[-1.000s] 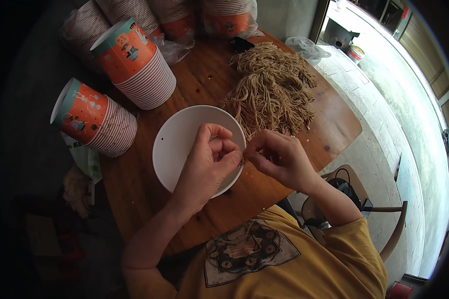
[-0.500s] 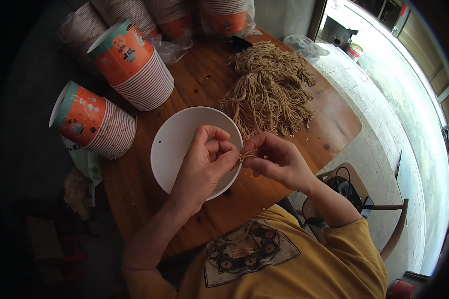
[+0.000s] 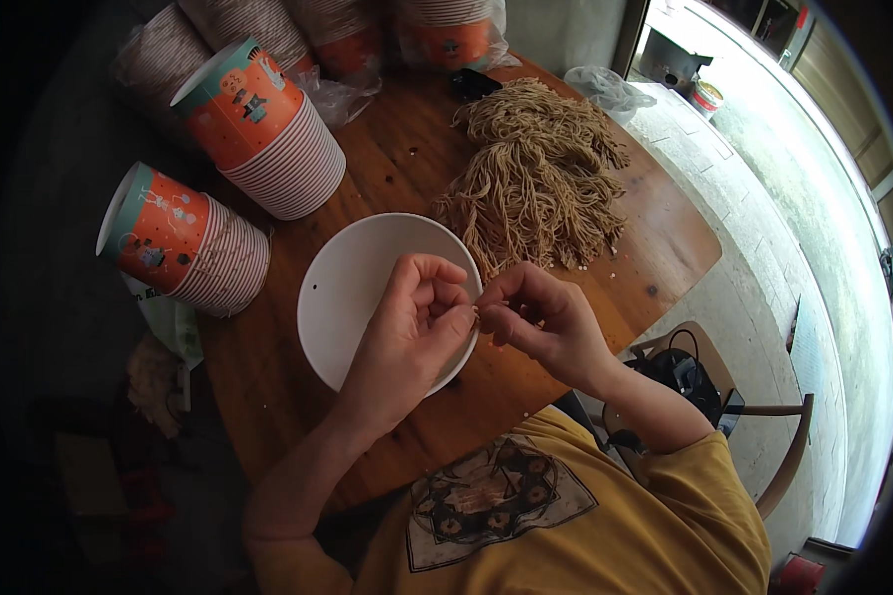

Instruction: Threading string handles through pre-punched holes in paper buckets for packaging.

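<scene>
Over the right rim of a white bowl (image 3: 342,258), my left hand (image 3: 417,317) pinches a small bit of tan cord (image 3: 476,311) between thumb and forefinger. My right hand (image 3: 544,322) meets it there, thumb and forefinger closed at the same cord. Most of that cord is hidden by the fingers. Beyond my hands lies a large heap of tan cords (image 3: 541,178), loose strands spread toward the bowl. A dark speck sits inside the bowl on its left side.
Left of the bowl stand two tilted stacks of orange paper tubs (image 3: 184,238); bagged stacks of tubs (image 3: 451,30) stand behind. A clear plastic bag (image 3: 610,91) lies at the wooden table's (image 3: 675,233) far edge. A chair (image 3: 789,446) holding a black bag (image 3: 685,377) is at right.
The fingertips have drawn closer together, and the cord loop seen between them earlier is now mostly covered. The bowl and the heap stay in place.
</scene>
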`<state>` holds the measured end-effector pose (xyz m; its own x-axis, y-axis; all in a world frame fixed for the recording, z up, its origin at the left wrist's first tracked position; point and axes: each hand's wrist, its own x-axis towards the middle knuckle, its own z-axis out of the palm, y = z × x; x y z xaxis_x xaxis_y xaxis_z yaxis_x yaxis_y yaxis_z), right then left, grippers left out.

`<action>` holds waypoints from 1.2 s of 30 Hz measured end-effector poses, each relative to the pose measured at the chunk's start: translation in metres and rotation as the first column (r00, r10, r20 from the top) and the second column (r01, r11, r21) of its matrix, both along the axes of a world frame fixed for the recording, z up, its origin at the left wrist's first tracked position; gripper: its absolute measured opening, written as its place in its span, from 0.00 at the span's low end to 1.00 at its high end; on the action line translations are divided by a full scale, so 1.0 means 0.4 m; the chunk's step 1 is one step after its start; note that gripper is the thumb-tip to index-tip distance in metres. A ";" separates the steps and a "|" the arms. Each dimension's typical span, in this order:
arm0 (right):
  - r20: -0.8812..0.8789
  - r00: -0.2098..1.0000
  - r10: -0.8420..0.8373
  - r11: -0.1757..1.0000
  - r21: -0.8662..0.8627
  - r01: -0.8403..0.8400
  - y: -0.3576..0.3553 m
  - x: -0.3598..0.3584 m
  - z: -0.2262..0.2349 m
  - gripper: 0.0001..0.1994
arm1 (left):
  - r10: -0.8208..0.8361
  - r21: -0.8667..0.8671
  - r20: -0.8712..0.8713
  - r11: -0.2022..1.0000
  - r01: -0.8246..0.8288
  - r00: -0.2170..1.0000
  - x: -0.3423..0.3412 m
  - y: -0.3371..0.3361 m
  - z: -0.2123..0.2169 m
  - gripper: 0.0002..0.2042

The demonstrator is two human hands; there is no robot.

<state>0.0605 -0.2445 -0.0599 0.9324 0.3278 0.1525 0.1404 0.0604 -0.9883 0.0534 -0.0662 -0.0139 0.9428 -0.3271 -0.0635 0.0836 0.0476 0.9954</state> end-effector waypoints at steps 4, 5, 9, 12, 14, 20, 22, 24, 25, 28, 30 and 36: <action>0.093 0.995 -0.019 0.996 -0.087 0.027 0.003 -0.005 0.010 0.06 | 0.010 0.036 0.007 0.999 -0.011 1.000 0.006 0.003 -0.004 0.11; 0.093 0.996 -0.019 0.996 -0.087 0.027 0.003 -0.005 0.010 0.06 | 0.018 0.033 0.010 0.999 -0.019 1.000 0.007 0.004 -0.007 0.11; 0.038 0.998 -0.050 0.999 0.020 0.049 0.005 -0.011 0.008 0.06 | 0.035 0.007 -0.009 0.999 -0.035 0.999 0.006 0.006 -0.008 0.11; 0.048 0.993 -0.108 0.992 0.065 0.105 0.007 -0.010 0.008 0.06 | 0.039 0.016 -0.030 0.999 -0.039 0.999 0.008 0.000 -0.003 0.11; 0.086 0.988 -0.130 0.991 0.053 0.125 0.007 -0.008 0.010 0.06 | 0.038 0.008 -0.025 0.999 -0.038 0.999 0.008 0.002 -0.006 0.11; 0.355 0.932 -0.072 0.963 -0.217 0.157 -0.002 -0.016 0.024 0.06 | 0.038 -0.006 -0.062 0.999 -0.039 0.997 0.011 0.002 0.000 0.11; 0.379 0.921 -0.085 0.961 -0.212 0.176 0.002 -0.019 0.029 0.06 | 0.036 -0.013 -0.076 0.999 -0.037 0.996 0.011 0.002 0.002 0.12; 0.390 0.918 -0.079 0.960 -0.220 0.176 0.002 -0.020 0.036 0.05 | 0.039 -0.007 -0.075 0.999 -0.039 0.996 0.010 0.003 0.003 0.12; 0.401 0.913 -0.073 0.958 -0.228 0.176 0.002 -0.019 0.038 0.05 | 0.038 -0.007 -0.074 0.999 -0.039 0.997 0.011 0.003 0.003 0.12; 0.339 0.936 -0.091 0.959 -0.223 0.173 -0.001 -0.021 0.035 0.05 | 0.035 -0.005 -0.057 0.999 -0.035 0.998 0.010 0.002 0.001 0.13; 0.284 0.954 -0.092 0.959 -0.232 0.161 -0.003 -0.021 0.037 0.05 | 0.037 -0.009 -0.063 0.999 -0.037 0.997 0.009 0.001 0.001 0.13; 0.354 0.933 -0.065 0.926 -0.327 0.188 -0.003 -0.020 0.059 0.05 | 0.029 0.071 0.067 0.997 -0.034 0.997 0.001 -0.004 0.002 0.14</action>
<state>0.0524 -0.2458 -0.0363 0.8848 0.3001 0.3565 0.4454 -0.3202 -0.8361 0.0537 -0.0678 -0.0132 0.9555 -0.2941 -0.0233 0.0173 -0.0230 0.9996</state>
